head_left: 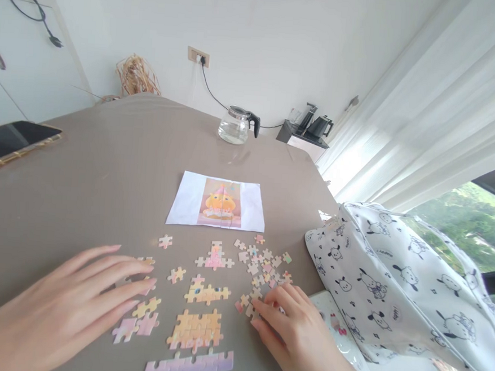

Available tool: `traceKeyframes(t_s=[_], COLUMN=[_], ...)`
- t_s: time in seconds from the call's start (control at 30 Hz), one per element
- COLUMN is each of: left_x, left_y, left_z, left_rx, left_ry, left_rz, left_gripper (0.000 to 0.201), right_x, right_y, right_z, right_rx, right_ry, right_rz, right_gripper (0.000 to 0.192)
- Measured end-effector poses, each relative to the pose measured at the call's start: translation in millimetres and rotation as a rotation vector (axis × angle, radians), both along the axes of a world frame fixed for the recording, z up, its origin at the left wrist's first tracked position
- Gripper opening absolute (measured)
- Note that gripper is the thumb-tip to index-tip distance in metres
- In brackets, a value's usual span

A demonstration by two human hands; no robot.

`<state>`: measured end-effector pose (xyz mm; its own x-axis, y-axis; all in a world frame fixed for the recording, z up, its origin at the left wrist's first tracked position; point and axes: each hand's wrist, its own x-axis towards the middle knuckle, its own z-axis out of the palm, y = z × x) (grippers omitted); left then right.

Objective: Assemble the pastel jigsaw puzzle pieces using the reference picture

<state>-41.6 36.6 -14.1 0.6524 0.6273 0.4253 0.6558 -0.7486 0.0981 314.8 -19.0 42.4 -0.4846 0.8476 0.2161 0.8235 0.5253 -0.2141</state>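
My left hand (pixel 73 303) lies flat on the grey table (pixel 105 158), fingers spread, tips touching loose puzzle pieces (pixel 145 308). My right hand (pixel 292 324) rests at the edge of a heap of small pastel pieces (pixel 263 263), fingertips on the nearest ones; I cannot tell if it pinches one. Between the hands lie joined sections: an orange block (pixel 197 329), a yellow strip (pixel 206 293), a pink top part (pixel 215 258) and a lilac edge row (pixel 188 367). Beyond them lies a white sheet with the reference picture (pixel 218 203).
A glass kettle (pixel 235 125) stands at the table's far side, its cord running to a wall socket (pixel 198 55). A dark tablet (pixel 11 141) lies at the left edge. A white printed bag (pixel 393 286) sits at the right, by the curtain (pixel 439 108).
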Motion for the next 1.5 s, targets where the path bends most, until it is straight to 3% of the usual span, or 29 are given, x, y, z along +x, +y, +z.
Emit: traceKeyframes(t_s=[0.3,0.63,0.97,1.1,1.27,1.5], left_x=[6.5,16.5,16.4,22.7,40.5,40.1], left_y=[-4.2,-12.0,-0.5,9.9,15.7,19.3], left_z=[-1.6,4.0,-2.6,3.3,7.3,-5.6], left_rx=[-0.051,-0.089,-0.117,-0.017,-0.095,-0.095], left_ry=[-0.066,0.084,-0.055,0.026,0.052,0.013], left_rz=[0.076,0.053,0.158,0.091,0.159,0.184], left_gripper=[0.042,0.054,0.031,0.022,0.024,0.023], right_x=[-0.3,-3.0,-2.4,-0.8,-0.3,-0.8], right_y=[0.6,0.5,3.1,3.0,2.2,3.6], right_z=[-0.5,-0.2,-1.7,-3.0,-3.8,-8.1], right_rx=[-0.018,-0.033,-0.064,-0.057,-0.042,0.01], right_ry=[0.019,0.012,0.066,0.077,0.093,0.073], right_rz=[-0.007,-0.019,-0.014,-0.013,-0.01,-0.073], right_gripper=[0.015,0.016,0.02,0.021,0.02,0.019])
